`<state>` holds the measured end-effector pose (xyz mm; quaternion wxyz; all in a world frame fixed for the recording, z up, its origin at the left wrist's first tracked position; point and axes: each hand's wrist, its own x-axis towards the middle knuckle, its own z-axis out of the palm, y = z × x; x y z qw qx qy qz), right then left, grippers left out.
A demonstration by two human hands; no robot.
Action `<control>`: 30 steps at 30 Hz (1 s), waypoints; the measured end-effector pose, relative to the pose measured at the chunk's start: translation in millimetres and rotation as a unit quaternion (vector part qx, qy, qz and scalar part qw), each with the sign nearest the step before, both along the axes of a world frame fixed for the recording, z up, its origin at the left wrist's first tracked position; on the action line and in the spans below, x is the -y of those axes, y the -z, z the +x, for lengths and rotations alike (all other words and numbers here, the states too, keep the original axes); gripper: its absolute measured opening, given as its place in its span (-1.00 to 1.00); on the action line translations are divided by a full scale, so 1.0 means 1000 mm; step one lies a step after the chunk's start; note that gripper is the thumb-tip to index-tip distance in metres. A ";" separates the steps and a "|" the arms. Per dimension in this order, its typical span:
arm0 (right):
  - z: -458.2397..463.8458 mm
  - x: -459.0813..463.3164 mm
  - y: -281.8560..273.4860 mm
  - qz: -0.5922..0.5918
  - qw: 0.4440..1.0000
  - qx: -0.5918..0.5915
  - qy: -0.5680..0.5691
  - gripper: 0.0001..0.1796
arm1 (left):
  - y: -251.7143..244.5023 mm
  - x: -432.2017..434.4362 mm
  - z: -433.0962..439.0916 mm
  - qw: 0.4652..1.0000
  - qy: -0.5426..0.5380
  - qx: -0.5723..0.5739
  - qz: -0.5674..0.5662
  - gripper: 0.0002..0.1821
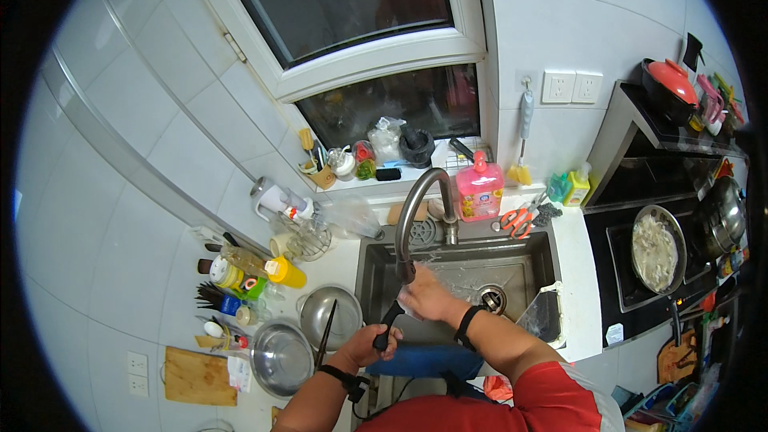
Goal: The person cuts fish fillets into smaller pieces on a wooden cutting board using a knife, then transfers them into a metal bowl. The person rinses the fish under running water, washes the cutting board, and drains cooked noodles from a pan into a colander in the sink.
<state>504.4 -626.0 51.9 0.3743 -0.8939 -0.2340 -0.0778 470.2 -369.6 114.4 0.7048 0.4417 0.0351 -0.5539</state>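
Observation:
Over the left side of the sink (528,264), my left hand (366,345) grips the black handle of a kitchen utensil (391,318). My right hand (427,295) is closed around the utensil's far end, just below the spout of the metal faucet (403,240). The fingers hide that end, so I cannot tell what kind of utensil it is. Water splashes on the sink floor near the drain (493,299).
Left of the sink are two steel bowls (282,359), dark chopsticks (327,327) and a wooden cutting board (201,377). Behind it stand a pink soap bottle (480,192) and orange-handled scissors (517,222). A frying pan (659,252) of pale food sits on the stove at right.

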 end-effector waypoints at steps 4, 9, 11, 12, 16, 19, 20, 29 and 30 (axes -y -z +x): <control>0.011 -0.002 -0.006 -0.048 0.997 -0.038 0.040 -0.26 | 0.004 0.000 0.000 0.999 -0.040 0.005 0.008 -0.52; 0.007 -0.003 -0.012 -0.022 0.999 -0.018 -0.031 -0.27 | 0.003 0.001 0.000 0.997 -0.078 0.003 -0.001 -0.52; 0.000 0.001 -0.012 -0.026 0.998 -0.014 -0.059 -0.26 | 0.003 0.003 0.000 0.997 -0.078 -0.010 -0.007 -0.52; -0.003 0.006 -0.012 -0.039 0.996 -0.019 -0.073 -0.25 | 0.003 0.004 0.001 0.997 -0.081 -0.008 -0.003 -0.52; -0.013 0.033 -0.011 -0.022 1.000 -0.018 0.008 -0.25 | 0.005 0.016 0.005 0.997 -0.073 0.009 -0.027 -0.51; -0.018 0.051 -0.010 -0.009 0.996 -0.037 0.078 -0.24 | 0.006 0.021 0.010 0.995 -0.091 0.007 -0.040 -0.51; -0.020 0.054 -0.010 -0.014 0.994 -0.055 0.097 -0.24 | 0.005 0.021 0.012 0.995 -0.092 0.000 -0.040 -0.51; -0.003 0.087 0.008 0.096 0.961 -0.068 0.249 -0.51 | -0.003 0.022 0.025 0.995 -0.089 0.011 -0.036 -0.50; 0.006 0.089 0.011 0.103 0.961 -0.073 0.247 -0.60 | -0.004 0.023 0.026 0.995 -0.095 0.017 -0.037 -0.50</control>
